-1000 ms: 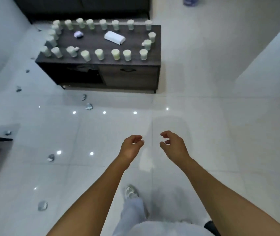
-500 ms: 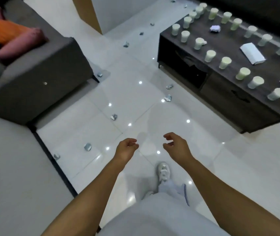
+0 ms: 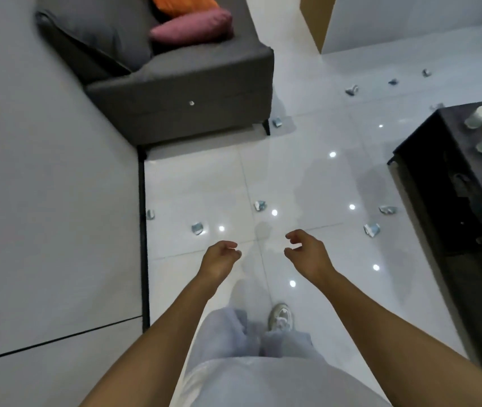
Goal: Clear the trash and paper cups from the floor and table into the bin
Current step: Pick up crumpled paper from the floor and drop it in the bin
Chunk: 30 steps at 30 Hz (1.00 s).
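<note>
The person is standing on the glossy white tiled floor with both hands held out in front, holding nothing. The left hand and the right hand are hanging with fingers loosely curled, well above the floor. Small crumpled bluish-white paper scraps are lying scattered ahead: one just beyond the left hand, another between the hands and farther out, a third to the right beside the dark wooden tabletop. Pale paper cups are standing on that tabletop. No bin is showing. The scraps are probably feather-light and soft, so pinching each across its bulk should suffice; the cups are likely thin and crushable, best taken gently around the wall.
</note>
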Motion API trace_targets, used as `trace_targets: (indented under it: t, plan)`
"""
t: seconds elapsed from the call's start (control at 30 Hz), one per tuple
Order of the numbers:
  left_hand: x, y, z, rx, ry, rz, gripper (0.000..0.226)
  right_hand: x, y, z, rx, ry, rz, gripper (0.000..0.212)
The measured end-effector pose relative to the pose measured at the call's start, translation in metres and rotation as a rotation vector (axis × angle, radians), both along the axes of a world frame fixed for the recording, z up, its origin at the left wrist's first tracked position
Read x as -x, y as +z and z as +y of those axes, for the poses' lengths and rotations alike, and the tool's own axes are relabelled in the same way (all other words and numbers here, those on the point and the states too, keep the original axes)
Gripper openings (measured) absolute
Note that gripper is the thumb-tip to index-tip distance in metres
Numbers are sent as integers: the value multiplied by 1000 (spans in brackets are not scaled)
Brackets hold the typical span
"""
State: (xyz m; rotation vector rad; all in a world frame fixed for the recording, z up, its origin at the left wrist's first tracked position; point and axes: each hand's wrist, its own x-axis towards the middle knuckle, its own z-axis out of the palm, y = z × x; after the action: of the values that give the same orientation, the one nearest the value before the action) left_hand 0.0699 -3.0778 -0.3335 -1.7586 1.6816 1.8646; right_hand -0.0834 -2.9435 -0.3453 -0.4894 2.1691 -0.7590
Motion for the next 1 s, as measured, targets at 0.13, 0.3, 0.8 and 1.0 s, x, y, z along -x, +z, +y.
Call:
trace_targets:
  t: [0.13,0.3,0.8,1.0]
  plan:
    - [-17,-9,-40,13,129,-5,23,1,-10,-61,-11,136,-28,31]
    - [-48,-25,-99,-15,209,-40,23,-16,-22,-137,-26,232,-52,32]
    - [-96,-85,-346,-67,252,-115,18,-58,-72,-360,-126,232,-99,34]
    - [-88,-125,-382,-81,333,-108,14,-46,-126,-411,-207,355,-111,34]
